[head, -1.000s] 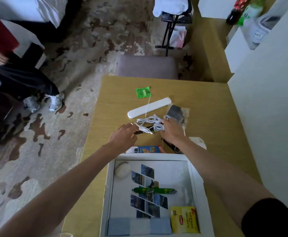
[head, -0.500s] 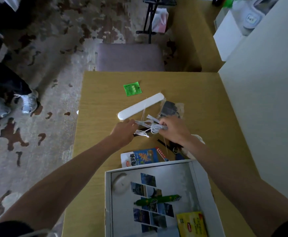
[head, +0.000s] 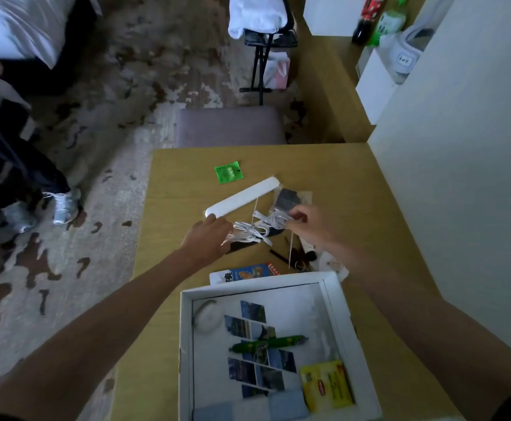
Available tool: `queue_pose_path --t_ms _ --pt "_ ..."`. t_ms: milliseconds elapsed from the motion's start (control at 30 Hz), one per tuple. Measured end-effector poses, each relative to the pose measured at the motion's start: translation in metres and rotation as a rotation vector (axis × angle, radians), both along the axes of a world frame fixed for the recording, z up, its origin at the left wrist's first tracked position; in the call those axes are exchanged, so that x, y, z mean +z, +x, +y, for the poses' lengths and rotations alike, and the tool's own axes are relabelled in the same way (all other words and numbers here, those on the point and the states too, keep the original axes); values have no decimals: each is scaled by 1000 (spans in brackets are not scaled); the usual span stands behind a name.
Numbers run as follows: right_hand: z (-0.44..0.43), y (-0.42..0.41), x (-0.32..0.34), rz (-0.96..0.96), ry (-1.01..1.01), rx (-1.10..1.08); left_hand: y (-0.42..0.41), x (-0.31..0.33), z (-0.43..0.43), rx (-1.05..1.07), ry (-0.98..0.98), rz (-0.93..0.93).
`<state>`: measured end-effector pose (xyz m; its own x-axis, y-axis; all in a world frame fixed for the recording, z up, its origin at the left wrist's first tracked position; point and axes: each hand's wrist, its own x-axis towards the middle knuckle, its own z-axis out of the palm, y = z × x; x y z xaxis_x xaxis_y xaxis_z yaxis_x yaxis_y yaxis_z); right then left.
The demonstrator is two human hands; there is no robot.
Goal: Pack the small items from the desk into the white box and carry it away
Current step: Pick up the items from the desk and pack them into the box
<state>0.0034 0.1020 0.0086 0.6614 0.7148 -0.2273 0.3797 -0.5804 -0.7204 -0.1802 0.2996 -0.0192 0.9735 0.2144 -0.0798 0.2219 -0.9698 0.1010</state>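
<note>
Open passage exists along the right side of the surface (head: 354,192), bare up to the white wall (head: 460,177), and at its far-left part, where only a green packet (head: 229,172) lies flat. The middle is obstructed: a long white case (head: 242,197) lies diagonally, a bagged dark item (head: 289,199) sits beside its far end, and a tangled white cable (head: 255,230) runs from the left grip (head: 208,238) to the right grip (head: 312,226), which pinches it. A booklet (head: 248,272) and a tube (head: 307,248) crowd the strip before the white box (head: 337,299), whose far-right floor is bare, a green pen-like item (head: 268,344) crossing its centre.
</note>
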Motion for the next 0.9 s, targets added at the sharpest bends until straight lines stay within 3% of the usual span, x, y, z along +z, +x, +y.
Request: queue_pose_path --t_ms 200,267,367,433,500,633,900 --pt "-7 -17 30 364 104 -126 -40 44 -18 332 -263 -152" --pt "-8 -27 40 631 203 -182 -54 61 -30 422 -328 -223" --pt "-15 -46 48 942 293 -58 -80 83 -49 491 -435 -339" --pt "-20 -63 50 1010 243 64 -102 93 -63 507 -541 -408" --pt "-26 -80 52 957 130 172 -126 100 -77 516 -620 -427" --pt "-41 -103 49 676 -192 385 -165 96 -97 523 -637 -367" --pt "-37 -148 15 386 -448 250 -190 84 -106 424 -711 -369"
